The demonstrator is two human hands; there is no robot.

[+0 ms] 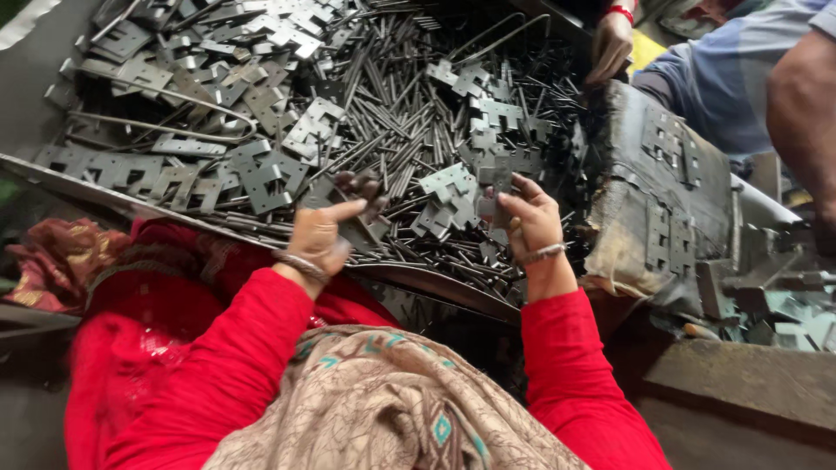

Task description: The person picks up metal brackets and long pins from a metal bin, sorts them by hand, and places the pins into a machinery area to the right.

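hands over a heap of hinge parts

left hand [324, 233] pinches a dark metal plate [361, 184], fingers closed on it; right hand [531, 218] grips a hinge plate [498, 178] upright, above the tray [52, 174] of pins [392, 130].

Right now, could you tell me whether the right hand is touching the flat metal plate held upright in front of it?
Touching. The head view shows the right hand pinching the metal plate between thumb and fingers, with no gap.

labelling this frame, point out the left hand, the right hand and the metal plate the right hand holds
left hand [324, 233], head view, back of the hand
right hand [533, 222], head view, back of the hand
metal plate [498, 187], head view, its upper flat face
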